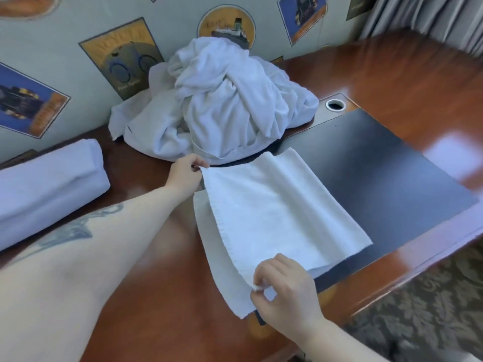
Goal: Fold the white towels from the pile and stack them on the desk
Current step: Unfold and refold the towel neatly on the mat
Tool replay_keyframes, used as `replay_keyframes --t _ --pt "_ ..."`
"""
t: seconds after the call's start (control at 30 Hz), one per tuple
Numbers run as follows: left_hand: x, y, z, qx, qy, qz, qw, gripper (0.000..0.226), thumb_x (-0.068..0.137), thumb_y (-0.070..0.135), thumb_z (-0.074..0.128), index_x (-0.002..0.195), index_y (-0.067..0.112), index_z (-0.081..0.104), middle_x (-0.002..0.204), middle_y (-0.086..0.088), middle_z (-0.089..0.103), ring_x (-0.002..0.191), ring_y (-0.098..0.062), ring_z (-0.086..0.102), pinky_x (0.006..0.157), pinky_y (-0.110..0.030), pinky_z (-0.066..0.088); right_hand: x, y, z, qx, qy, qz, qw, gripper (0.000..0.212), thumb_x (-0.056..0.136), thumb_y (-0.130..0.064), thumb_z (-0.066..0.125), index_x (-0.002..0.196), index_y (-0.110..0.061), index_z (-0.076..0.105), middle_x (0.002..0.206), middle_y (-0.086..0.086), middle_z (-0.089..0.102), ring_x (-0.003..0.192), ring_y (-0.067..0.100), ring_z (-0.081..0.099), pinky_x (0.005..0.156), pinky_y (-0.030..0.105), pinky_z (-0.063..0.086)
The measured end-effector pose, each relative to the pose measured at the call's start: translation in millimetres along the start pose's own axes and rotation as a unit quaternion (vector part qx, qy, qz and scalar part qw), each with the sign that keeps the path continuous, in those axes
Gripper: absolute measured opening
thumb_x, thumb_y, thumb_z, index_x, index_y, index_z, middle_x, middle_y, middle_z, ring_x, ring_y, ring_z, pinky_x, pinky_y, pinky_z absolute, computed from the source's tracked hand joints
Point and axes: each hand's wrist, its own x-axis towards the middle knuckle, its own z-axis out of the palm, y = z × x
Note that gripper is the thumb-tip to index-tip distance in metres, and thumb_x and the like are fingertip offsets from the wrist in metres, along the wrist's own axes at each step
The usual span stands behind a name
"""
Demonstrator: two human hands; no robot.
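Note:
A white towel [274, 212] lies partly folded on the wooden desk [407, 82], its upper layer doubled over toward the dark desk pad. My left hand [184, 173] pinches the towel's far left corner. My right hand [285, 291] pinches the near corner of the same edge, lifted slightly off the lower layer. Behind the towel, against the wall, rises a crumpled pile of white towels [222, 100]. At the left edge of the desk sits a stack of folded white towels [47, 186].
A dark desk pad [379, 165] lies under the towel's right side. A round cable hole [335, 105] sits behind the pad. The desk's front edge runs at the right, above patterned carpet [428, 309]. Posters cover the wall behind.

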Motion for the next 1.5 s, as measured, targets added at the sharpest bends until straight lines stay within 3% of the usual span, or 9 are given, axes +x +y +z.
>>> replay_keyframes --t 0.1,0.2,0.33,0.77,0.9,1.1,1.23,1.33,1.5 --pt "-10.9 -26.7 -15.4 0.065 -0.048 0.037 0.996 0.035 0.081 -0.005 0.045 0.089 0.018 0.069 0.096 0.0 0.069 0.079 -0.011 0.06 0.07 -0.011 0.045 -7.9 -12.2 17.4 -0.019 -0.003 0.021 1.0 0.023 0.055 -0.001 0.064 0.061 -0.016 0.048 0.059 -0.009 0.047 0.058 0.013 0.042 0.048 0.021 0.031" --pt "-20.5 -52.6 -25.4 0.098 -0.12 0.081 0.985 0.032 0.082 -0.008 0.049 0.089 0.015 0.07 0.105 -0.003 0.07 0.098 -0.023 0.064 0.096 -0.031 0.048 -21.5 -23.8 37.3 -0.049 -0.043 0.032 0.997 0.027 0.051 0.0 0.067 0.061 -0.017 0.049 0.06 -0.011 0.049 0.064 0.014 0.047 0.051 0.023 0.035" --pt "-22.5 -67.4 -25.9 0.14 -0.147 0.12 0.972 0.03 0.083 -0.01 0.05 0.09 0.011 0.071 0.11 -0.006 0.067 0.103 -0.024 0.061 0.095 -0.031 0.045 -34.4 -31.3 59.7 -0.099 -0.101 0.086 0.986 0.033 0.05 0.001 0.075 0.061 -0.019 0.052 0.062 -0.013 0.053 0.068 0.013 0.052 0.057 0.02 0.038" --pt "-9.9 -64.6 -7.9 0.118 -0.081 0.122 0.982 0.034 0.082 -0.01 0.045 0.084 0.008 0.073 0.108 -0.008 0.064 0.104 -0.026 0.057 0.084 -0.025 0.039 -50.8 -31.1 79.8 -0.206 -0.049 0.146 0.966 0.04 0.034 0.015 0.064 0.055 -0.016 0.049 0.056 -0.007 0.047 0.053 0.018 0.045 0.053 0.025 0.036" --pt "-15.7 -89.4 -8.5 0.19 -0.09 0.121 0.97 0.038 0.087 -0.007 0.043 0.093 0.013 0.074 0.115 -0.003 0.061 0.108 -0.024 0.054 0.078 -0.025 0.034 -54.5 -37.1 87.6 -0.199 -0.061 0.152 0.966 0.034 0.045 0.009 0.073 0.057 -0.02 0.058 0.063 -0.012 0.057 0.06 0.014 0.054 0.067 0.02 0.031" --pt "-29.6 -72.9 -0.7 0.237 -0.024 0.12 0.964 0.032 0.091 0.006 0.049 0.105 0.018 0.075 0.129 -0.002 0.058 0.119 -0.025 0.047 0.095 -0.033 0.035 -55.1 -43.6 83.9 -0.157 -0.054 0.198 0.966 0.038 0.053 0.007 0.076 0.076 -0.023 0.071 0.081 -0.015 0.068 0.078 0.012 0.065 0.082 0.018 0.033" --pt "-83.0 -40.6 44.8 0.19 -0.117 0.15 0.963 0.044 0.096 0.019 0.045 0.14 0.016 0.049 0.157 -0.006 0.031 0.146 -0.023 0.023 0.118 -0.035 0.017 -42.1 -44.7 85.4 -0.166 -0.094 0.251 0.949 0.037 0.081 -0.006 0.06 0.113 -0.023 0.071 0.129 -0.011 0.061 0.124 0.013 0.054 0.11 0.025 0.025" --pt "-121.0 -21.2 83.4 0.249 -0.193 0.128 0.94 0.057 0.101 0.037 0.036 0.153 0.02 0.022 0.165 -0.005 0.0 0.151 -0.024 -0.006 0.122 -0.042 0.002 -31.8 -36.2 76.2 -0.158 -0.054 0.275 0.947 0.035 0.079 -0.006 0.059 0.107 -0.022 0.072 0.116 -0.011 0.066 0.113 0.015 0.058 0.101 0.024 0.03" --pt "-144.8 2.5 115.3 0.238 -0.213 0.005 0.948 0.065 0.102 0.044 0.031 0.157 0.021 0.005 0.164 -0.004 -0.014 0.15 -0.025 -0.016 0.121 -0.046 -0.004 -14.4 28.7 22.0 -0.121 0.1 0.364 0.918 0.034 0.084 0.004 0.055 0.102 -0.019 0.072 0.114 -0.01 0.066 0.114 0.014 0.054 0.091 0.023 0.03"
